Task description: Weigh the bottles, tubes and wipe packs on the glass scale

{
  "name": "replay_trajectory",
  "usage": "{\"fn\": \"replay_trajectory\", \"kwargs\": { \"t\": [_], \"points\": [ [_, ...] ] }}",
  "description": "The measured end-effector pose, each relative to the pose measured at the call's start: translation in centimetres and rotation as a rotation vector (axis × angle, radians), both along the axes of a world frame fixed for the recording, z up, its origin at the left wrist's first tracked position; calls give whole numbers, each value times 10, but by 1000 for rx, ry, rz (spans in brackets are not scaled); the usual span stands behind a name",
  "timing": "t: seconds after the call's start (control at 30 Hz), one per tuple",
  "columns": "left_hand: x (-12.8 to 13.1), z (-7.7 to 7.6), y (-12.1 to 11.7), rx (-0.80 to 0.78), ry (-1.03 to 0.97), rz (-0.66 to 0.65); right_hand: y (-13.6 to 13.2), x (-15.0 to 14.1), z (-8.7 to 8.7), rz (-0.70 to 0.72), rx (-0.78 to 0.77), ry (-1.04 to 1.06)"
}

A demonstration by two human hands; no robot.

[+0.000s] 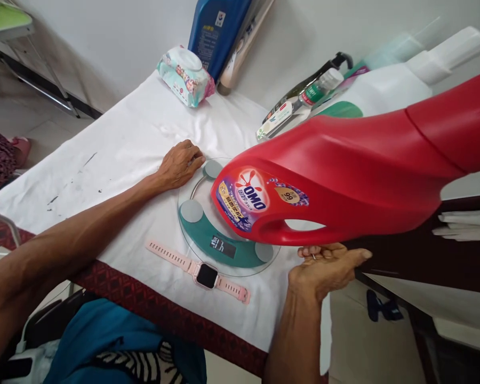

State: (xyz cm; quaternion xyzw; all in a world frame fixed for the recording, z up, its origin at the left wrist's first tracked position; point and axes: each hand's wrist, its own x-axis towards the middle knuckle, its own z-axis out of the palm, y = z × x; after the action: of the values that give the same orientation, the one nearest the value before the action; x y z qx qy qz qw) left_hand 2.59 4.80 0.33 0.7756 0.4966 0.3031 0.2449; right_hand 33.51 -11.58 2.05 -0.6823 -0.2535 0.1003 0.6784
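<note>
"Left hand [184, 164] was empty?"

"Yes, it lay loosely curled; behind it sat a wipes packet [182, 80], contents hidden."

"Next?"

"A glass scale [196, 229] bore an opaque red OMO detergent bottle [340, 173]. The right hand [324, 269] was open and empty, near the bottle."

Wht-clothed tbl [116, 133] holds scale [202, 229], watch [206, 276], wipes pk [184, 77], btls [216, 45].

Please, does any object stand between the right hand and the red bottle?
Nothing visible does: the right hand is close beside the red bottle, on its handle side. Whether they touch, I cannot tell.
</note>
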Motion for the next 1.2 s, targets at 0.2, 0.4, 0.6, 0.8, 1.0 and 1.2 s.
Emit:
{"fn": "replay_trajectory", "kwargs": {
  "t": [0.2,0.4,0.6,0.8,1.0,1.2],
  "points": [
    [0,0,1,-7,2,-1,3,-7,5,52,15,0],
    [0,-3,2,17,-3,-6,1,-2,3,36,-7,16],
    [-1,-4,3,18,-17,-13,2,-9,8,24,-4,-21],
    [0,-5,3,28,-5,-6,2,-25,19,47,58,-93],
    [0,-3,2,35,-2,-10,3,-39,31,31,132,-98],
    [-1,-4,3,13,-13,-7,2,-56,57,180,170,-85]
  ]
}}
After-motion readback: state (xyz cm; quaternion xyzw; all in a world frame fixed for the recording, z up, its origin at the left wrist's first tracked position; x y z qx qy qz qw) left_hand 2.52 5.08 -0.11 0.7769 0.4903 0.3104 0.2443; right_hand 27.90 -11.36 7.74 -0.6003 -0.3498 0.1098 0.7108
